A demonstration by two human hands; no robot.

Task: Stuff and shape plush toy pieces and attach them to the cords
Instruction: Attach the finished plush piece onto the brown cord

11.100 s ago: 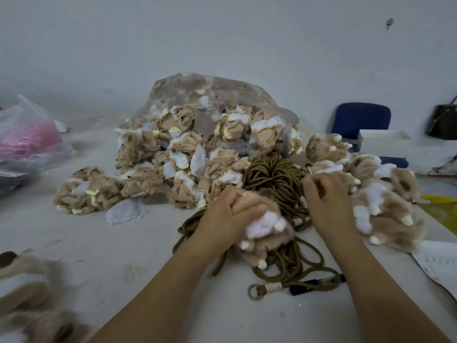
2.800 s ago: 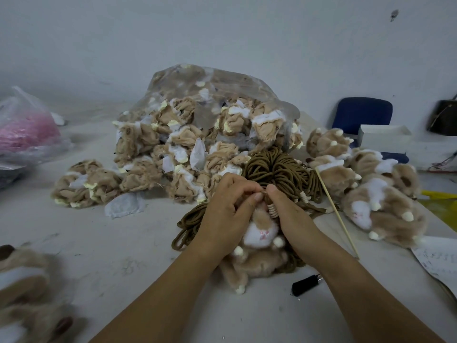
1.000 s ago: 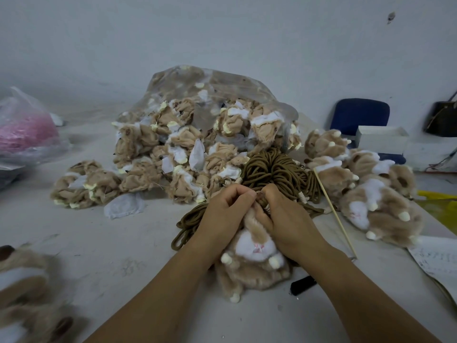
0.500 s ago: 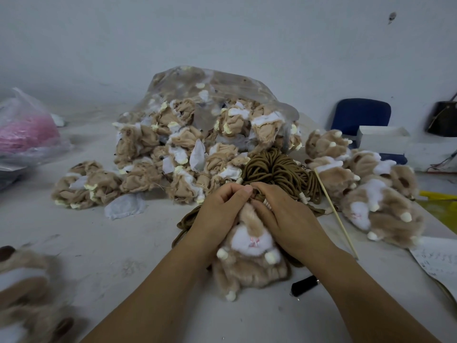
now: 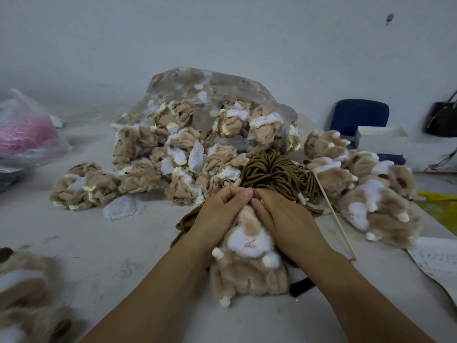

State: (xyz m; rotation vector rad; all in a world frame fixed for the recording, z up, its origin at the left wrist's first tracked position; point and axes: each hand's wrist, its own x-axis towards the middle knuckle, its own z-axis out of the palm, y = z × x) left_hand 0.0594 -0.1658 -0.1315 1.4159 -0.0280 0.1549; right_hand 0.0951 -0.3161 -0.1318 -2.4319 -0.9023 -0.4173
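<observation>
The fingertips (image 5: 247,193) of the left hand (image 5: 220,216) and right hand (image 5: 284,219) curl together at the head of the plush toy (image 5: 249,266), gripping it and perhaps pinching a cord end hidden there. The toy lies face up on the table (image 5: 99,256) (white muzzle, pink nose), touching the brown cords (image 5: 274,172). A bag of unstuffed pieces (image 5: 197,134) sits behind, with finished toys (image 5: 376,206) and a thin stick (image 5: 333,214) to the right.
</observation>
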